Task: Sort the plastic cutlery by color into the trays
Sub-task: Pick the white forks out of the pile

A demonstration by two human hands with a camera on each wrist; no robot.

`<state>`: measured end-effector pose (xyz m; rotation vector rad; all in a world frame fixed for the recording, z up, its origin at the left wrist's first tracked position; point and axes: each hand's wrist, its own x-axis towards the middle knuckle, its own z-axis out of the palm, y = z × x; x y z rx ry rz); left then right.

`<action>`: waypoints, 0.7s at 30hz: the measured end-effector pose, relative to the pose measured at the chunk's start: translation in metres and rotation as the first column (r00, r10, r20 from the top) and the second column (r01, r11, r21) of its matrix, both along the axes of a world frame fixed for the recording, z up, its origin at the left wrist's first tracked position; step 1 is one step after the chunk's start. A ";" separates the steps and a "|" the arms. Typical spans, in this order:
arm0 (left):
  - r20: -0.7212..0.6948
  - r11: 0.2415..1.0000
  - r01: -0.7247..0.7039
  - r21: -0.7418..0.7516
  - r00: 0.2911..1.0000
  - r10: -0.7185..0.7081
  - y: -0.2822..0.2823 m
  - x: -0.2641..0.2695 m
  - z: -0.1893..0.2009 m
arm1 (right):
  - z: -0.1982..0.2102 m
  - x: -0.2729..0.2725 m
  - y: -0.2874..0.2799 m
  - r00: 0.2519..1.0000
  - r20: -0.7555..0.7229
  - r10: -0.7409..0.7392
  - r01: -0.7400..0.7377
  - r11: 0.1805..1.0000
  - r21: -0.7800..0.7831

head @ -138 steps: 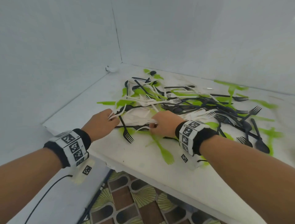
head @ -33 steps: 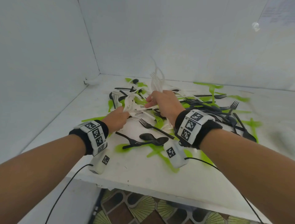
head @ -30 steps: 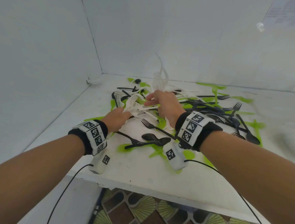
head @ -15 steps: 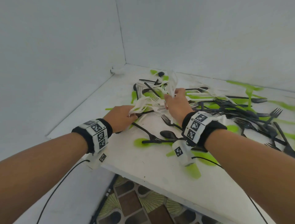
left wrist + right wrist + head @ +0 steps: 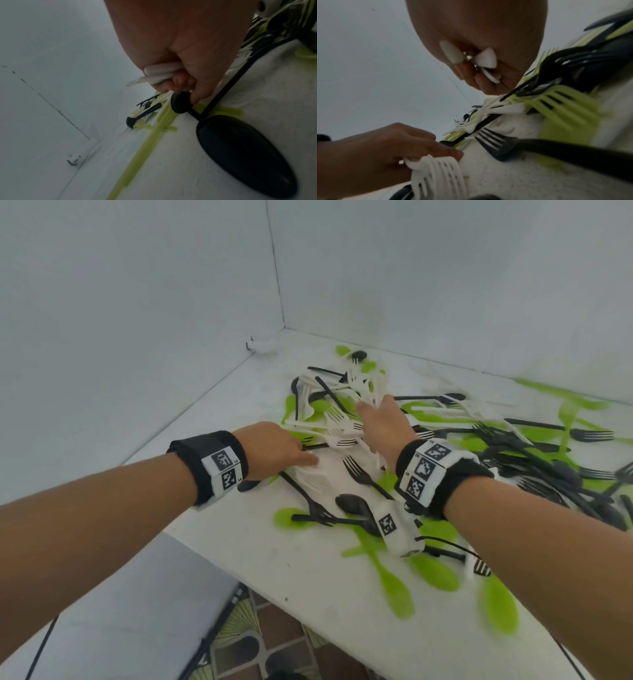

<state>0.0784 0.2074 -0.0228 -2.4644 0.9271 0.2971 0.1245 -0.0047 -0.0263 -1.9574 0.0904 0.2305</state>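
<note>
White tabletop (image 5: 308,573): both the left hand (image 5: 274,448) and right hand (image 5: 385,424) grip white cutlery (image 5: 436,174), handles hidden in fists.

Cutlery pile (image 5: 428,440) lies on the table (image 5: 274,559), right of the corner.

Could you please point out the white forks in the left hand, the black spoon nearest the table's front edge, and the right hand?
white forks (image 5: 313,481), head view, on the fanned tines.
black spoon (image 5: 352,504), head view, on its bowl.
right hand (image 5: 385,422), head view, on its back.
</note>
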 end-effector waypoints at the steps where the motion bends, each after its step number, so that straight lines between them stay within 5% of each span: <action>1: 0.002 1.000 0.006 -0.016 1.000 -0.006 -0.003 0.002 -0.001 | 0.000 -0.001 -0.002 1.000 0.002 0.014 -0.014 1.000 -0.006; 6: 0.062 0.973 0.181 -0.143 0.983 -0.174 -0.006 0.022 -0.004 | -0.006 0.001 -0.014 0.999 0.035 -0.011 0.011 1.000 0.003; 10: 0.155 0.856 0.353 -0.377 0.935 -0.318 -0.008 0.038 -0.006 | 0.000 0.005 -0.017 0.981 0.135 -0.137 0.142 0.989 -0.029; 17: -0.012 0.755 0.183 -0.630 0.969 -0.245 -0.036 0.050 -0.003 | 0.011 -0.006 -0.040 0.914 0.181 -0.363 0.380 0.922 -0.070; 21: 0.019 0.792 0.275 -0.544 0.948 -0.317 -0.056 0.059 -0.005 | 0.012 -0.024 -0.073 0.867 0.193 -0.460 0.492 0.854 -0.172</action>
